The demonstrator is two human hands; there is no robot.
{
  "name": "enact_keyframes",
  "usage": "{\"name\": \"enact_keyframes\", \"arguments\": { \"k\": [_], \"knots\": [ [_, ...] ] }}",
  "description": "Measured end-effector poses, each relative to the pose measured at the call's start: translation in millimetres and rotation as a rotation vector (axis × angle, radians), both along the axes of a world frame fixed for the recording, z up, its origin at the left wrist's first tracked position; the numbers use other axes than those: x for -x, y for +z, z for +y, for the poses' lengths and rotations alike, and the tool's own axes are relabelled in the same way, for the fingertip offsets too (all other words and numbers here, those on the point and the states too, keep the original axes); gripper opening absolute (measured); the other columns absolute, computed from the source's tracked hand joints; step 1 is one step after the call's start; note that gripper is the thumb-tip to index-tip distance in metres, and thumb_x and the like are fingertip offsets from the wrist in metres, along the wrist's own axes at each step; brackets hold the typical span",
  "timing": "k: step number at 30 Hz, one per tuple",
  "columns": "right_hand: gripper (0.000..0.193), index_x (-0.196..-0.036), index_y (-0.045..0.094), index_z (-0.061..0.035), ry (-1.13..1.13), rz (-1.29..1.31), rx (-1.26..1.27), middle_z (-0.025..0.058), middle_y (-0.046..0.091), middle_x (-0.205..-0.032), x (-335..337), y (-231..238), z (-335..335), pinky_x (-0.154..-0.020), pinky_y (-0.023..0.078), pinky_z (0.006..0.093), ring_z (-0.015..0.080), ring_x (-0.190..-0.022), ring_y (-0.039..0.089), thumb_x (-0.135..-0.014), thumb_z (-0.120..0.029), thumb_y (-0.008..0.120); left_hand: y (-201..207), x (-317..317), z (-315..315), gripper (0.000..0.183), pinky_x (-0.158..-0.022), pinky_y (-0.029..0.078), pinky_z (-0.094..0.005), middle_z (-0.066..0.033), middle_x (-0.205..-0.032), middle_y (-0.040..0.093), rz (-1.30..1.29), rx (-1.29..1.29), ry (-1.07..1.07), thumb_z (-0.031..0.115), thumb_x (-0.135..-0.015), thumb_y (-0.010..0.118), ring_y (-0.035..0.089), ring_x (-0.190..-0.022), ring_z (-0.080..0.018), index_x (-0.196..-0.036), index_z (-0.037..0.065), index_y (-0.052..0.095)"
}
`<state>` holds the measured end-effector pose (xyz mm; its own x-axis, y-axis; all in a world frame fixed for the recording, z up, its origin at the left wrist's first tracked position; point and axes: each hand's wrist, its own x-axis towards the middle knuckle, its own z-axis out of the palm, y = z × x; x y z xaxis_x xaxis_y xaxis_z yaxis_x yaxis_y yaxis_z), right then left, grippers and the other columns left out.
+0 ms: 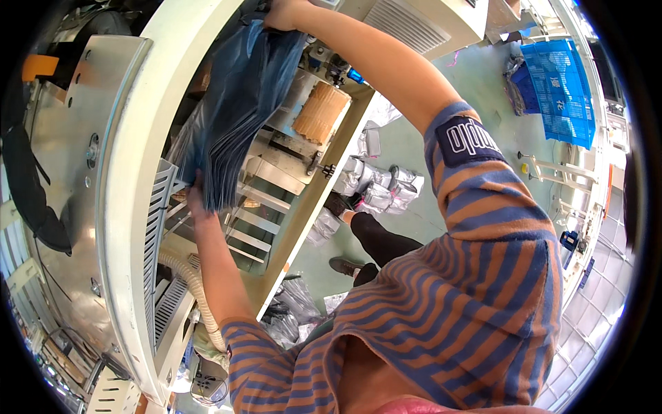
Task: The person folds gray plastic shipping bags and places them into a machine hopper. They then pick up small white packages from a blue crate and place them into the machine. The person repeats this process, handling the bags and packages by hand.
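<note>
2 bare hands working 1 stack of dark blue plastic sheets inside a machine's cream frame. Right hand is grasping the stack's upper end at the top edge of view, fingers partly cut off. Left hand is touching the lower end from the left side; fingers are mostly hiding behind the sheets, so can't tell how firmly it's closing. Stack is stretching between the 2 hands, creasing near the top, its layers fanning out at the bottom. Metal slats are sitting just beside that lower end. Brown ridged block is resting to the right of the stack. Pale corrugated hose is running below the left hand, near the forearm. Person is wearing a blue-and-brown striped shirt. Silvery plastic packages are lying on the green floor beyond the machine; a blue crate is standing well apart, upper right.
</note>
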<state>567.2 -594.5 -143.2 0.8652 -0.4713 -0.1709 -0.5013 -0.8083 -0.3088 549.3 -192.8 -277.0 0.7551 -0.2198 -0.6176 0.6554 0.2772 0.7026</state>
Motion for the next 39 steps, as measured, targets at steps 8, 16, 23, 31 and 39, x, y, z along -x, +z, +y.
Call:
{"name": "enact_keyframes", "arguments": {
  "k": [8,16,23,31,39],
  "knots": [
    [0.034,-0.086,0.063,0.0026,0.268,0.144,0.273,0.0201,0.060,-0.095,-3.3,-41.4,-34.5,-0.080,0.045,0.0332,0.0285,-0.092,0.057,-0.078,-0.022,0.040,40.8,14.4,-11.7,0.032,-0.081,0.045,-0.0338,-0.0118,-0.110,0.052,-0.198,-0.069,0.083,0.013,-0.083,0.057,0.053,-0.096,-0.0224,-0.112,0.003,0.047],
    [0.032,-0.110,0.057,-0.0120,0.561,0.573,0.561,0.0095,0.050,-0.118,-37.5,-72.2,-42.0,-0.087,0.045,0.0350,0.0264,-0.105,0.050,-0.083,-0.005,0.042,75.8,22.8,-13.3,0.023,-0.077,0.046,-0.0303,-0.0090,-0.103,0.056,-0.277,-0.088,0.123,0.011,-0.081,0.059,0.055,-0.087,-0.0188,-0.101,0.000,0.055],
    [0.029,-0.105,0.058,-0.0019,0.125,0.110,-0.285,0.0144,0.054,-0.111,12.4,-11.6,-14.0,-0.080,0.043,0.0363,0.0273,-0.096,0.052,-0.080,-0.014,0.048,67.4,23.5,5.7,0.024,-0.075,0.045,-0.0298,-0.0091,-0.101,0.057,-0.364,-0.108,0.151,0.010,-0.080,0.061,0.055,-0.087,-0.0176,-0.100,-0.002,0.057],
    [0.047,-0.120,0.047,-0.0041,-0.267,-0.188,-0.850,0.0121,0.054,-0.112,42.6,5.5,-0.7,-0.082,0.045,0.0267,0.0203,-0.097,0.054,-0.077,-0.021,0.053,98.6,28.7,-7.9,0.023,-0.077,0.045,-0.0327,-0.0096,-0.103,0.057,-0.291,-0.147,0.124,0.007,-0.081,0.056,0.055,-0.089,-0.0191,-0.101,-0.004,0.056],
    [0.053,-0.110,0.058,-0.0111,-0.229,-0.132,-0.736,0.0130,0.053,-0.115,24.6,-1.2,0.3,-0.088,0.038,0.0337,0.0276,-0.106,0.048,-0.069,-0.043,0.062,90.7,27.7,-2.6,0.029,-0.087,0.040,-0.0329,-0.0084,-0.111,0.053,-0.294,-0.104,0.104,0.002,-0.081,0.054,0.050,-0.099,-0.0190,-0.110,0.002,0.051]
  ]
}}
